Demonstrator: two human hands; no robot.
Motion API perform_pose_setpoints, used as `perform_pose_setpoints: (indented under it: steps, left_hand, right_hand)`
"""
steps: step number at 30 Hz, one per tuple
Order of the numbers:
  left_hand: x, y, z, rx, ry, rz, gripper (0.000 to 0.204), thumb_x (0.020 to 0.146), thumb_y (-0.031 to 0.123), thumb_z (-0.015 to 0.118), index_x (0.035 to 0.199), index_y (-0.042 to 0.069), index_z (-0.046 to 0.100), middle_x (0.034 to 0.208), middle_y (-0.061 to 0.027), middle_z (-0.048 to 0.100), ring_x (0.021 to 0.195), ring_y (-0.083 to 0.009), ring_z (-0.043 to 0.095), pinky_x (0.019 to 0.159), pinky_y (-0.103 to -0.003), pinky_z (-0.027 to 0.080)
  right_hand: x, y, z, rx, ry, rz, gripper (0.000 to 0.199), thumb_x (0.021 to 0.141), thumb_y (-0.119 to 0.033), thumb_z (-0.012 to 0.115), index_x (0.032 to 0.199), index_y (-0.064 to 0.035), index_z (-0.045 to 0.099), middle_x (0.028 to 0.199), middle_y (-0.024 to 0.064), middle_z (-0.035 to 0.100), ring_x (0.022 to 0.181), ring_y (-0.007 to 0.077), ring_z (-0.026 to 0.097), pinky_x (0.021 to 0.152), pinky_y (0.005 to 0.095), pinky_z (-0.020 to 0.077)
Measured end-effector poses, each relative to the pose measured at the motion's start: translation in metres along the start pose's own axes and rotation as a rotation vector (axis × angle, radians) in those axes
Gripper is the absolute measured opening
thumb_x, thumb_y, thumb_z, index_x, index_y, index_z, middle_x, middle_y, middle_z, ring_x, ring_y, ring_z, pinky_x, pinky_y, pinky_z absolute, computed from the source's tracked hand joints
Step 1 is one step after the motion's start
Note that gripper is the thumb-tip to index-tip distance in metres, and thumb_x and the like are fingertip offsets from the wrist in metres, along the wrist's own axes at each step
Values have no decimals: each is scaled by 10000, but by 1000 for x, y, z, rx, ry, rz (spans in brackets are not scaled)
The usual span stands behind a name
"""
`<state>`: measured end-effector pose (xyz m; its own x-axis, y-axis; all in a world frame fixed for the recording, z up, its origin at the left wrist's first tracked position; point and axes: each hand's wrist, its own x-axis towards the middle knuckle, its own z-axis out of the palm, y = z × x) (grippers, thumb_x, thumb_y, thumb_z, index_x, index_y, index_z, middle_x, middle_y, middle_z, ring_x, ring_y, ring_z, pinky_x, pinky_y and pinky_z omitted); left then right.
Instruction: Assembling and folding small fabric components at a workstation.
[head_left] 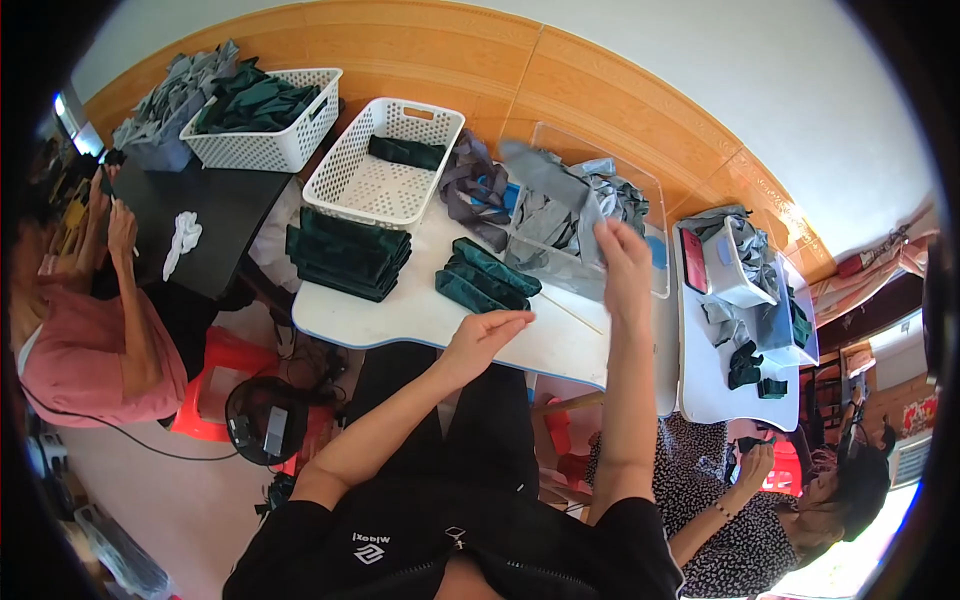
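My right hand (624, 262) is raised over a clear plastic bin (655, 190), its fingertips pinching a grey cloth piece (550, 172) that is blurred by motion. More grey cloth pieces (545, 228) lie heaped in that bin. My left hand (486, 342) hovers at the table's front edge, fingers stretched out to the right, with nothing visible in it. Just beyond it, folded dark green velvet pieces (485, 277) lie on the white table (350, 322). To their left stands a neat stack of dark green velvet pieces (348, 255).
A white perforated basket (335, 185) holds one green bundle; dark grey cloth (474, 190) lies beside it. A thin stick (572, 312) lies near the bin. Another basket (285, 150) of green cloth stands on a black table (215, 190). Co-workers sit left (100, 350) and right (740, 500).
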<state>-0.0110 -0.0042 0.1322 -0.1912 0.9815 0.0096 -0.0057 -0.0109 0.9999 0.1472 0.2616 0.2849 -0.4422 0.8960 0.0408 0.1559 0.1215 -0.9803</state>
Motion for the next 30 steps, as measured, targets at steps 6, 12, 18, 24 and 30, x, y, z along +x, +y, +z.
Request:
perform_pose_setpoints:
  steps: [6,12,18,24,30]
  left_hand:
    - [-17,-1,-13,-1241,-45,-127,631,1467,481,543,1921,51,631,1847,-96,791,1734,-257,710,1518,-518,490]
    - [-49,-19,-3,-1201,120,-155,511,1435,350,658,1783,-17,728,1700,-178,862,1554,-303,843,1403,-532,639]
    - [-72,-24,12,-894,99,-186,411,1421,282,705,1666,-28,820,1547,-112,913,1391,-214,881,1259,-449,698]
    - [-77,-3,20,-794,126,-278,372,1414,292,728,1523,-32,876,1378,-45,894,1219,-107,793,1103,-319,627]
    - [-71,-72,12,-530,166,-233,394,1420,309,718,1556,-25,877,1364,-28,900,1244,-112,794,1119,-341,641]
  right_hand:
    - [-195,78,69,802,-208,529,179,1345,-292,819,1287,-132,871,1099,-12,832,965,131,736,838,338,583]
    - [-298,162,85,676,-189,652,284,1311,-292,884,1509,-90,914,1208,-3,874,1031,103,756,938,320,594]
    - [-288,142,64,29,-109,281,272,1260,-182,927,1445,18,921,1248,11,856,1129,118,742,997,324,585]
    - [-278,139,47,9,-180,210,127,1225,-38,939,1272,77,963,1287,41,862,1153,127,752,1047,311,584]
    - [-269,150,58,207,-290,298,121,1218,-38,952,1244,80,949,1215,7,832,1096,109,727,1013,295,558]
